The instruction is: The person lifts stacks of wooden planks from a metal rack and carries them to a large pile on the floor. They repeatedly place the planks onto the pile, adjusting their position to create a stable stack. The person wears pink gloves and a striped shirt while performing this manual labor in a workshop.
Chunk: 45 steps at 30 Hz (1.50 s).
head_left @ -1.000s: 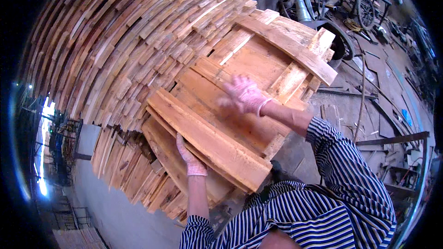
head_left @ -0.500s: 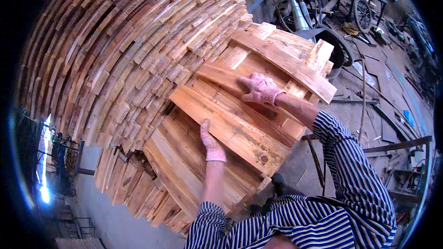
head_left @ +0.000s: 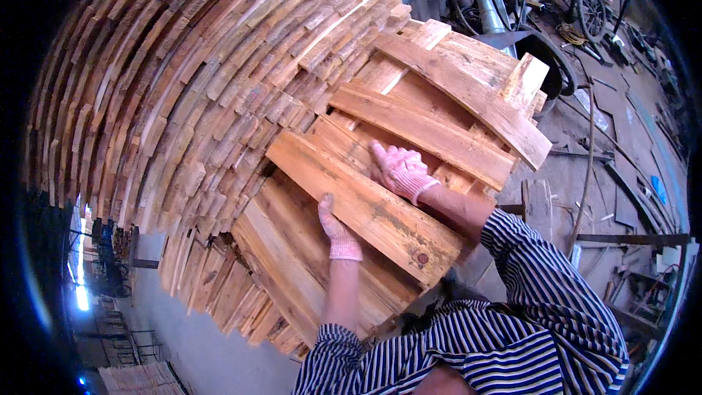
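A rough-sawn wooden plank (head_left: 365, 208), pale orange with a dark knot near its near end, lies slantwise across the top of a low pile of boards (head_left: 292, 271). The left hand (head_left: 338, 232), in a pinkish knitted glove, curls its fingers up against the plank's near long edge. The right hand (head_left: 401, 170), gloved alike, lies flat with fingers together on the far long edge, pressing down. Beyond it further planks (head_left: 453, 95), broad and splintery, rest crosswise on the same pile. Behind rises a tall stack of short boards (head_left: 183, 88), their rough cut ends layered like shingles. Striped sleeves (head_left: 541, 278) cover both arms
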Each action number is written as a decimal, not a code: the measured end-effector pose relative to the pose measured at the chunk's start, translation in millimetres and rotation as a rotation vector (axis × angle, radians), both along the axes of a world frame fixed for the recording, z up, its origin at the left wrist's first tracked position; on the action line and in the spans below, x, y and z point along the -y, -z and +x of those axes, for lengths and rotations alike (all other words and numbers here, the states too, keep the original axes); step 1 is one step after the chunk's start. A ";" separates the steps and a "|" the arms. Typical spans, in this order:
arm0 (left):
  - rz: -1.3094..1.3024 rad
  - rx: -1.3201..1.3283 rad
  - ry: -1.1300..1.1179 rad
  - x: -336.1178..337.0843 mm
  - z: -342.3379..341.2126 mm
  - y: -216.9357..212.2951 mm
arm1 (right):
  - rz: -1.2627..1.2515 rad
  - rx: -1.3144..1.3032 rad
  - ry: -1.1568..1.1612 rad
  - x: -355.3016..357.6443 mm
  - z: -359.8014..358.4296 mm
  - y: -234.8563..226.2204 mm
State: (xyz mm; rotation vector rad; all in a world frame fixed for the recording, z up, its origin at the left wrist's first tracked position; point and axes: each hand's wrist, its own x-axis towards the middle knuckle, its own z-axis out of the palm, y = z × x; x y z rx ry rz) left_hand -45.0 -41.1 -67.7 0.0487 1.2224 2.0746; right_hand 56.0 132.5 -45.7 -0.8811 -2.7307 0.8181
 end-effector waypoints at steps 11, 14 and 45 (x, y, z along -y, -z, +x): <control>-0.027 -0.133 0.000 -20.0 18.4 -29.0 | 0.149 -0.068 0.263 -56.0 14.3 3.5; 0.026 -0.118 0.020 -1.9 0.9 -10.0 | 0.102 -0.054 0.107 -42.1 14.3 -8.6; 0.227 0.031 0.137 -81.8 12.5 -2.3 | 0.187 0.212 0.309 -179.0 78.7 -86.1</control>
